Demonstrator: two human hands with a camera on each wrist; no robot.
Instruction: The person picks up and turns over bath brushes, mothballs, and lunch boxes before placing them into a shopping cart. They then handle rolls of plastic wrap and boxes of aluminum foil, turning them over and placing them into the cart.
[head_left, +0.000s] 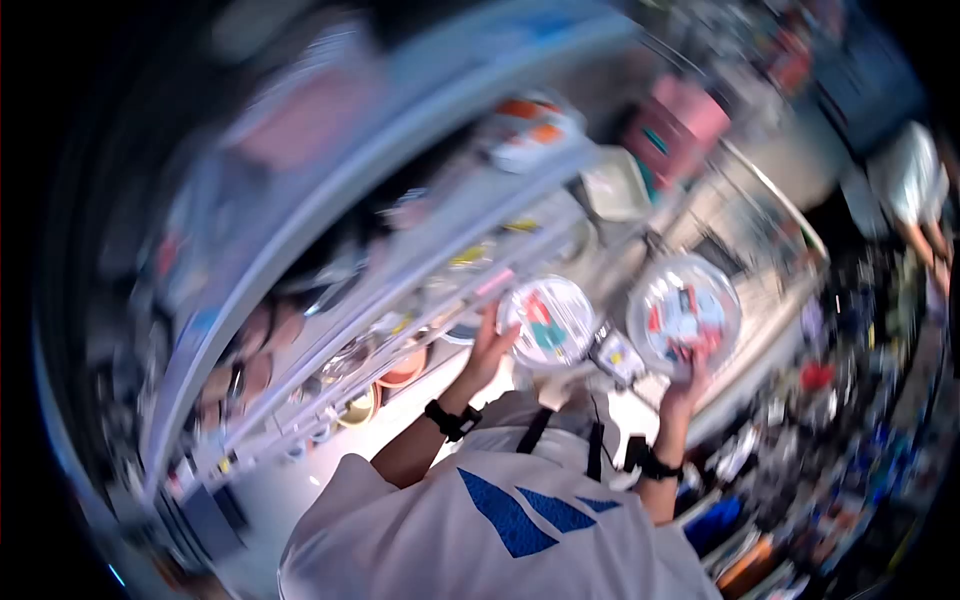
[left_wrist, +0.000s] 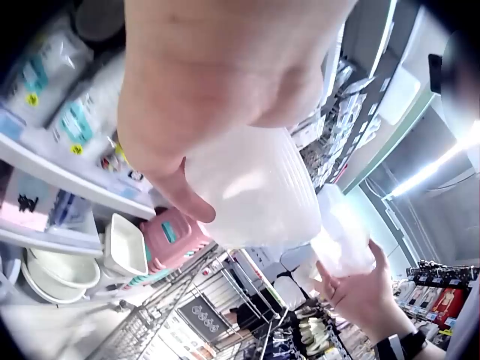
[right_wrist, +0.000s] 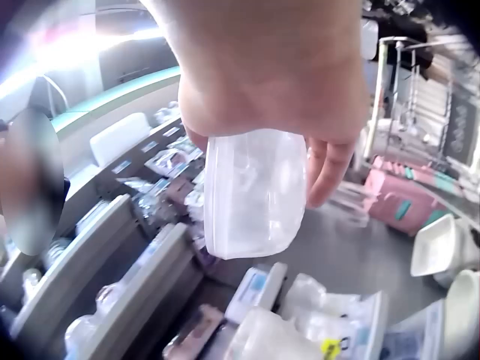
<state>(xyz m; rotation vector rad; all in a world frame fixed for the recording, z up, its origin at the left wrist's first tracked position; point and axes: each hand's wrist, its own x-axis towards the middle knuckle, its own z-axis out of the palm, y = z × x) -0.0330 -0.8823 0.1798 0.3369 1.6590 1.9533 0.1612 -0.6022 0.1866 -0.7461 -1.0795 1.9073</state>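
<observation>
My left hand (head_left: 487,352) grips the side of a round translucent tub whose lid (head_left: 550,322) carries a red and teal label. In the left wrist view that hand (left_wrist: 206,97) curls its fingers and thumb round the ribbed white tub (left_wrist: 251,187). A second round clear tub (head_left: 684,318), with a red and pale blue label, is held at its near edge by my right hand (head_left: 685,385). The right wrist view shows this tub (right_wrist: 255,199) edge-on under the right hand (right_wrist: 274,86), with fingers along its side. The two tubs are apart.
Long store shelves (head_left: 300,225) run along the left. A wire cart (head_left: 790,215) stands ahead, near pink baskets (head_left: 675,130) and a white bin (head_left: 615,185). Hanging goods (head_left: 850,400) fill the right, where another person's arm (head_left: 925,250) shows. The head view is blurred.
</observation>
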